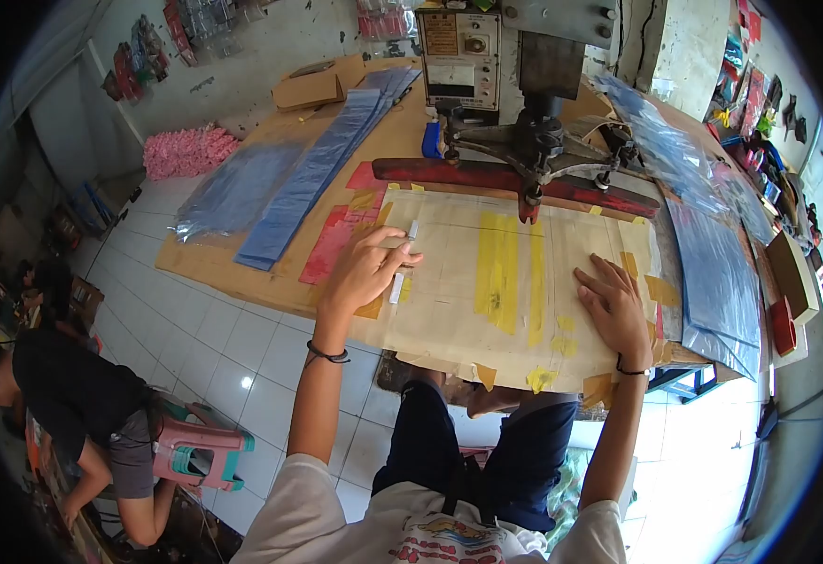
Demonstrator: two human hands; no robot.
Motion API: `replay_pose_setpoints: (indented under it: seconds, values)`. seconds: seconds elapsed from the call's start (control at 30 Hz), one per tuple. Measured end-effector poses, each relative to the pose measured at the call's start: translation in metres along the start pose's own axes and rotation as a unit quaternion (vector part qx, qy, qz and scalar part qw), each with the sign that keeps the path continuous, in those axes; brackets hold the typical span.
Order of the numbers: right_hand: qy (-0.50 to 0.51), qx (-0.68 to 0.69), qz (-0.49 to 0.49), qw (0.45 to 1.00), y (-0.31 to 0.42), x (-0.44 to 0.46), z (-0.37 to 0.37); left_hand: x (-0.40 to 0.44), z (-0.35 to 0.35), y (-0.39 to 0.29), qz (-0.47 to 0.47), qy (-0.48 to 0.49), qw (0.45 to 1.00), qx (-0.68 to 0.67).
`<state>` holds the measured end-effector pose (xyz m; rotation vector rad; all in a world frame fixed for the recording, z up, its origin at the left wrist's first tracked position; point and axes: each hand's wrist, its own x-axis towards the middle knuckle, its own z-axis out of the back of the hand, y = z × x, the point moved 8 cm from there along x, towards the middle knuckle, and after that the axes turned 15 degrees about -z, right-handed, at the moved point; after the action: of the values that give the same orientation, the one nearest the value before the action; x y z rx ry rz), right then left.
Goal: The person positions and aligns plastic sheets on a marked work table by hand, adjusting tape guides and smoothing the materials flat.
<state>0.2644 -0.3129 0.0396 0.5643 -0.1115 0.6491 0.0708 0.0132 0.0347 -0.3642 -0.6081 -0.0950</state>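
A large tan sheet [440, 315] lies flat on the worktable below a press. Strips of yellow tape [499, 273] run down its middle, and more tape pieces mark its edges. My left hand [366, 268] rests on the sheet's left side, thumb and fingers apart, beside a short white strip [397, 288]; a second white strip [413, 230] is near its fingertips. On the right side of the sheet, my right hand [613, 305] lies palm down with fingers spread. Neither hand shows anything gripped. Above the sheet's far edge hangs the press head [535, 141] with its dark red bar [458, 173].
Blue plastic sheets [313, 174] lie at the left, with another stack [717, 273] at the right. A control box [461, 61] stands behind. Pink bundles [186, 152] are piled by the wall. Another person [83, 395] bends near a pink stool [200, 451] at lower left.
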Motion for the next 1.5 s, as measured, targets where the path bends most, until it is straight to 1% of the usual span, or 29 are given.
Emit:
replay_pose_setpoints:
  seconds: [0.03,0.13,0.33,0.47,0.73,0.93,1.23,1.5]
  values:
    - [0.001,0.002,-0.001,1.000,-0.0001,-0.0001,-0.0001,-0.0003,0.0009,-0.0006,0.000,-0.013,1.000,-0.003]
    - [0.002,0.006,-0.004,1.000,-0.0011,0.0001,0.0002,-0.0002,0.0020,-0.0032,-0.020,-0.010,1.000,0.002]
    - [0.003,0.023,-0.010,1.000,-0.0030,0.0010,0.0005,0.0002,0.0024,-0.0068,-0.004,0.020,1.000,0.005]
    - [0.001,0.038,-0.011,0.999,-0.0048,0.0011,0.0009,-0.0009,0.0013,-0.0046,-0.001,0.013,1.000,-0.003]
    - [0.000,0.026,-0.007,1.000,-0.0017,-0.0003,0.0024,0.0009,0.0042,-0.0093,-0.001,0.008,1.000,-0.005]
    - [-0.006,0.016,-0.007,1.000,-0.0005,-0.0005,0.0024,0.0001,0.0017,-0.0062,-0.026,0.021,0.999,0.024]
    - [-0.010,0.023,-0.008,1.000,0.0000,-0.0005,0.0031,-0.0009,0.0016,-0.0029,-0.008,0.012,1.000,-0.019]
    - [-0.007,0.024,0.004,1.000,0.0009,-0.0002,0.0038,0.0011,0.0029,-0.0034,0.007,0.015,1.000,-0.019]
